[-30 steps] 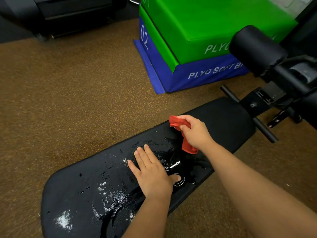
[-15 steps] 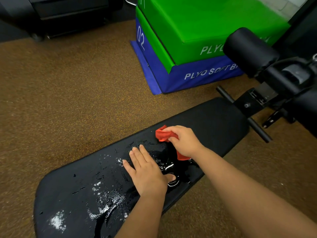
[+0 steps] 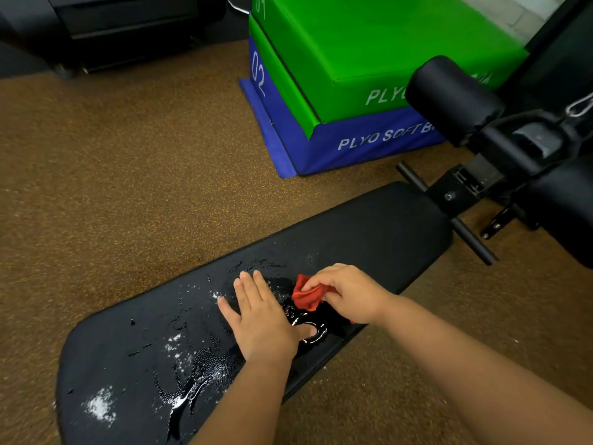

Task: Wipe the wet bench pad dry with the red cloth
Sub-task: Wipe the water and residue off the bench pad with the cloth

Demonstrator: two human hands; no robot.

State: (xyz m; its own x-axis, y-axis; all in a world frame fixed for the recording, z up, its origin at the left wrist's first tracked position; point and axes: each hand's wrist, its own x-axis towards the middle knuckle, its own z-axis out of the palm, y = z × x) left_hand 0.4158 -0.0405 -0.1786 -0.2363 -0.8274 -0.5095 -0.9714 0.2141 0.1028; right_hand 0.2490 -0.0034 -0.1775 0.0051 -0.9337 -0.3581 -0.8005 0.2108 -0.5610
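The black bench pad (image 3: 369, 239) runs from lower left to upper right across the head view. Water drops and puddles cover its near and middle part; the far end looks dry. My left hand (image 3: 263, 319) lies flat on the wet middle, fingers together and pointing away. My right hand (image 3: 348, 292) grips the bunched red cloth (image 3: 306, 295) and presses it on the pad just right of my left hand's fingers. Part of the cloth is hidden under my right palm.
Brown speckled rubber floor (image 3: 128, 187) surrounds the bench. A green plyo box (image 3: 369, 49) on a blue one (image 3: 353, 149) stands behind. The bench's black roller pad (image 3: 449, 97) and metal frame (image 3: 465, 187) are at right. Dark equipment (image 3: 112, 27) sits at top left.
My right hand has slid the red cloth down the pad toward me and to the left, close to my left hand. My left hand has stayed flat on the pad.
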